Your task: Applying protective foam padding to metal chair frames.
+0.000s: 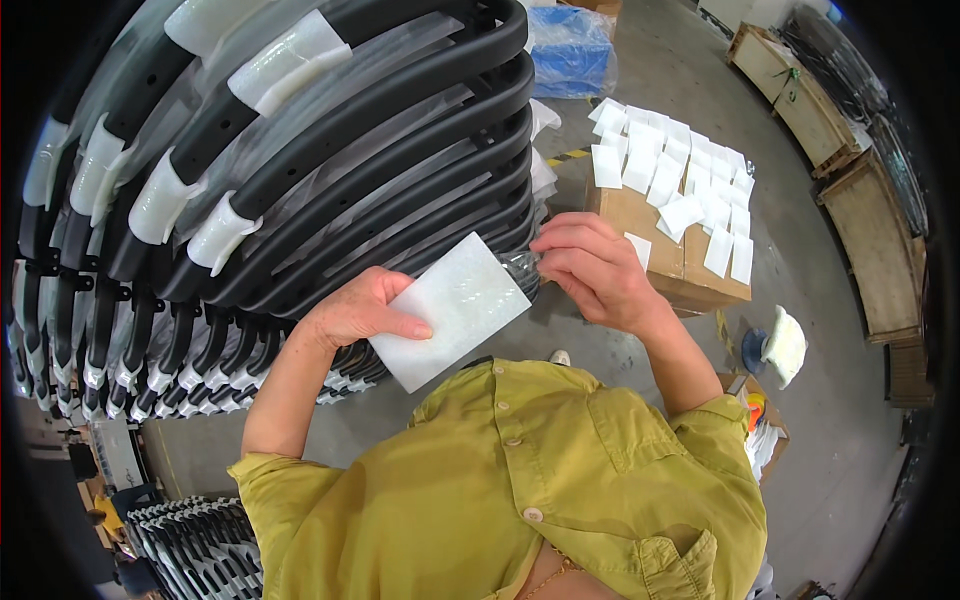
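Observation:
My left hand [362, 312] grips a white foam sheet [458, 312] by its left edge, the thumb pressed flat on top. The sheet is held tilted in front of my chest. At its far right corner, my right hand [602, 268] has its fingers pinched around a strip of clear film [521, 267], which reaches toward the sheet. Whether the film sticks to the sheet is hard to make out. Beyond my left hand are stacked black curved tube frames [390, 165], several of them wrapped in white foam pieces [290, 62].
A cardboard box [640, 225] to the right carries many white foam sheets [681, 214]. Nearby stand a stool with a pale seat cover [786, 347] and an open carton [770, 450]. Wooden crates [868, 245] line the far right. More frames [195, 540] are stacked at lower left.

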`<state>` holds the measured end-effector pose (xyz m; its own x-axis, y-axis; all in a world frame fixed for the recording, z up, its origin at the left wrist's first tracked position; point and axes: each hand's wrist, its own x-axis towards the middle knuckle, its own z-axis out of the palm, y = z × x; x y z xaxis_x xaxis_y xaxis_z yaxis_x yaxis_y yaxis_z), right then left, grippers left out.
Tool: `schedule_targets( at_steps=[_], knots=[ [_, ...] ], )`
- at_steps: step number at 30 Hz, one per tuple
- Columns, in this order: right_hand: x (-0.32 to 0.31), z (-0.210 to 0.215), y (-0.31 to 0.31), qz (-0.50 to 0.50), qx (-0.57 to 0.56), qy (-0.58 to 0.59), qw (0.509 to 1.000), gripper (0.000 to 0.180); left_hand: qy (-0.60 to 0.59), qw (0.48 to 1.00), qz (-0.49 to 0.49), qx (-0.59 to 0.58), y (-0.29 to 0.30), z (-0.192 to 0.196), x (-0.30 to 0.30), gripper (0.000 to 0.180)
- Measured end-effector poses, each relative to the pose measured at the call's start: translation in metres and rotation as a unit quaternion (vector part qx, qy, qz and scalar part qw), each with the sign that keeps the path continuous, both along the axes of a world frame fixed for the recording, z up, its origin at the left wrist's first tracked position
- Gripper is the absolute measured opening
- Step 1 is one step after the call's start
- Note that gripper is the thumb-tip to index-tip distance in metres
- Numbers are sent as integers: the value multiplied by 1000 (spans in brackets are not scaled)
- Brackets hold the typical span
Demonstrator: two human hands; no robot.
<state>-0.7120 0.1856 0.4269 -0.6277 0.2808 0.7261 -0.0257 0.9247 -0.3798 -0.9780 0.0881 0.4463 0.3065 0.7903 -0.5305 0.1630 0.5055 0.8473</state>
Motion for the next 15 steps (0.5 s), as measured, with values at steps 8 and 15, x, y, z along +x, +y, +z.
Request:
schedule_targets(
  at_steps=[8, 15],
  knots=[
    [-17, -4, -16, 11, -35, -20, 999, 14, -81, 996, -20, 7, -1, -17, 17, 30],
    [-16, -8, -21, 55, -223, -59, 972, 4, -31, 999, 1, 9, 4, -23, 25, 29]
  ],
)
